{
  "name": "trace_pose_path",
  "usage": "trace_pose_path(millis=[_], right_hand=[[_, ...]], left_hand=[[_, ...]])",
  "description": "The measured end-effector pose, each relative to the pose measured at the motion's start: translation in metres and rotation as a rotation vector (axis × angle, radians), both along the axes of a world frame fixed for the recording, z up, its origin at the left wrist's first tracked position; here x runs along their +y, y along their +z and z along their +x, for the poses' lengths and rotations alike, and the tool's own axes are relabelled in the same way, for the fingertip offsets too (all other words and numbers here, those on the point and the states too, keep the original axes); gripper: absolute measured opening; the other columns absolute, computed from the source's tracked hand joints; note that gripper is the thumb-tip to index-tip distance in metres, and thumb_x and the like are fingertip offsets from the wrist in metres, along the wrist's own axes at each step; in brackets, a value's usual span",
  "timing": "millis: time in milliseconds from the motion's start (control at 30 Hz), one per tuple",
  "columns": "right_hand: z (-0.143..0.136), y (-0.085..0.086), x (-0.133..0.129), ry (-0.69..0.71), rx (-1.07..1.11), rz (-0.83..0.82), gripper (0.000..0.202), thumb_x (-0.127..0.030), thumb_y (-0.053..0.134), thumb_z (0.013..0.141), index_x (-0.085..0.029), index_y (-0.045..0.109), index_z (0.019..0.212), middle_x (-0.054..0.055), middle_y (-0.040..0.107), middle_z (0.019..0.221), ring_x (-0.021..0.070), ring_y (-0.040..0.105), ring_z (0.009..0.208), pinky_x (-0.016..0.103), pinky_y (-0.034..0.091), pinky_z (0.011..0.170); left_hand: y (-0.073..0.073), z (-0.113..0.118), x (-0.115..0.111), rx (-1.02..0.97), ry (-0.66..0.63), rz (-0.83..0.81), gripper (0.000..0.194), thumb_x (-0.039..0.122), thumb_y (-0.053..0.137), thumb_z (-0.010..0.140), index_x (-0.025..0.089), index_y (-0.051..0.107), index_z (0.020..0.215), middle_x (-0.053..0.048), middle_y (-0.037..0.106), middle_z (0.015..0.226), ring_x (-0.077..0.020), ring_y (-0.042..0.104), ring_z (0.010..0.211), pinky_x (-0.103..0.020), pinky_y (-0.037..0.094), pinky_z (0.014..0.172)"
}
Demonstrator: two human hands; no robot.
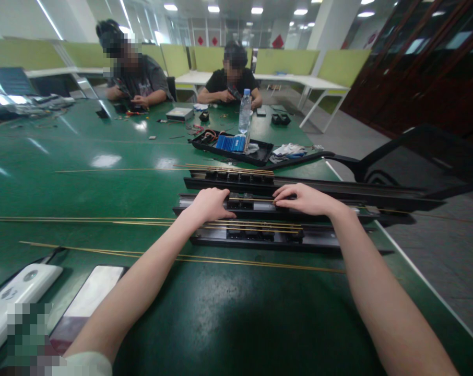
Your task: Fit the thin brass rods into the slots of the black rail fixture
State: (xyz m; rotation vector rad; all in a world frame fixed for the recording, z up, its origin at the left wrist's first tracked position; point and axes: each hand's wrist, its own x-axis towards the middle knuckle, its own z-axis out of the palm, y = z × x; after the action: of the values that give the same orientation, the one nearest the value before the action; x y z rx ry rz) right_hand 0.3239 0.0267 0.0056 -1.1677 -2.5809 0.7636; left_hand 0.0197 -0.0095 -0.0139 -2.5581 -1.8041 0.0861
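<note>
A: Item one, the middle black rail (260,205)?
B: Long, matte black, channelled, socket modules set along it; laid on the glossy green table (103,183). A thin brass strip (252,199) is seen lying along its top.

A: Hands?
B: The left hand (210,204) is pressed palm-down on the rail's left part, fingers curled over the far edge. The right hand (305,199) is laid flat just right of it, fingertips on the brass strip. Nothing is gripped by either.

A: Neighbouring entries?
B: A like rail (236,180) is placed just behind, another (268,236) just in front. Long brass rods (83,220) are spread left of the middle rail. A black tray (260,154) and a clear plastic bottle (244,110) are recorded well behind it.
</note>
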Motion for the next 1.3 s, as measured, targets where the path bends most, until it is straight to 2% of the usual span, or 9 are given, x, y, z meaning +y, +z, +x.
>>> trace_pose_path(millis=[100, 167, 267, 400, 500, 833, 1000, 1300], right_hand=[[0.001, -0.001, 0.001, -0.022, 0.023, -0.003, 0.03, -0.046, 0.061, 0.087, -0.024, 0.08, 0.094, 0.004, 0.071, 0.118, 0.0248, 0.064, 0.109, 0.034, 0.047, 0.101], [-0.007, -0.003, -0.001, -0.08, 0.065, 0.073, 0.03, -0.046, 0.06, 0.088, -0.023, 0.079, 0.091, 0.004, 0.073, 0.113, 0.0245, 0.065, 0.105, 0.035, 0.047, 0.099], [-0.031, -0.01, -0.006, -0.163, 0.123, 0.221, 0.032, -0.045, 0.057, 0.091, -0.021, 0.078, 0.088, 0.005, 0.075, 0.101, 0.0235, 0.066, 0.096, 0.036, 0.05, 0.091], [-0.064, -0.021, -0.015, -0.138, 0.097, 0.36, 0.033, -0.045, 0.056, 0.093, -0.022, 0.077, 0.081, 0.006, 0.075, 0.096, 0.0238, 0.064, 0.094, 0.036, 0.048, 0.087], [-0.075, -0.025, -0.02, -0.166, 0.086, 0.424, 0.031, -0.043, 0.058, 0.092, -0.022, 0.075, 0.076, 0.006, 0.076, 0.093, 0.0238, 0.063, 0.093, 0.037, 0.047, 0.086], [-0.067, -0.021, -0.018, -0.186, 0.05, 0.359, 0.031, -0.045, 0.059, 0.091, -0.023, 0.075, 0.077, 0.006, 0.075, 0.093, 0.024, 0.063, 0.091, 0.035, 0.046, 0.082], [-0.058, -0.019, -0.015, -0.166, 0.025, 0.317, 0.03, -0.045, 0.058, 0.09, -0.023, 0.077, 0.083, 0.006, 0.075, 0.093, 0.0237, 0.064, 0.09, 0.034, 0.046, 0.082], [-0.044, -0.012, -0.011, -0.124, 0.033, 0.27, 0.03, -0.044, 0.059, 0.089, -0.021, 0.076, 0.081, 0.006, 0.075, 0.09, 0.0226, 0.065, 0.087, 0.032, 0.046, 0.081]], left_hand=[[0.0, 0.0, 0.0, -0.004, -0.008, 0.007, 0.07, 0.073, 0.061, 0.071, 0.021, 0.061, 0.118, -0.013, 0.072, 0.109, -0.0334, 0.068, 0.1, -0.038, 0.051, 0.082], [0.001, 0.001, 0.0, -0.003, -0.015, 0.01, 0.069, 0.073, 0.061, 0.072, 0.02, 0.062, 0.117, -0.013, 0.072, 0.108, -0.0332, 0.068, 0.099, -0.039, 0.051, 0.081], [0.002, 0.002, -0.001, 0.001, -0.016, 0.015, 0.067, 0.071, 0.062, 0.072, 0.021, 0.062, 0.116, -0.012, 0.073, 0.107, -0.0323, 0.068, 0.099, -0.038, 0.051, 0.082], [0.003, 0.002, -0.002, -0.005, -0.01, 0.006, 0.065, 0.071, 0.062, 0.071, 0.021, 0.062, 0.114, -0.012, 0.073, 0.107, -0.0319, 0.068, 0.098, -0.037, 0.052, 0.081], [0.004, 0.002, -0.003, -0.012, -0.012, -0.003, 0.064, 0.071, 0.061, 0.071, 0.021, 0.063, 0.112, -0.012, 0.073, 0.107, -0.0322, 0.068, 0.098, -0.038, 0.052, 0.081], [0.006, 0.003, -0.002, -0.015, -0.007, -0.018, 0.065, 0.071, 0.061, 0.072, 0.02, 0.062, 0.113, -0.013, 0.072, 0.109, -0.0336, 0.067, 0.1, -0.04, 0.051, 0.083], [0.007, 0.004, -0.003, -0.013, 0.005, -0.026, 0.065, 0.07, 0.062, 0.072, 0.021, 0.062, 0.113, -0.013, 0.072, 0.11, -0.0327, 0.067, 0.101, -0.038, 0.051, 0.084], [0.003, 0.003, 0.0, -0.018, 0.0, -0.012, 0.068, 0.071, 0.062, 0.071, 0.021, 0.061, 0.118, -0.013, 0.072, 0.111, -0.0332, 0.067, 0.102, -0.039, 0.051, 0.084]])
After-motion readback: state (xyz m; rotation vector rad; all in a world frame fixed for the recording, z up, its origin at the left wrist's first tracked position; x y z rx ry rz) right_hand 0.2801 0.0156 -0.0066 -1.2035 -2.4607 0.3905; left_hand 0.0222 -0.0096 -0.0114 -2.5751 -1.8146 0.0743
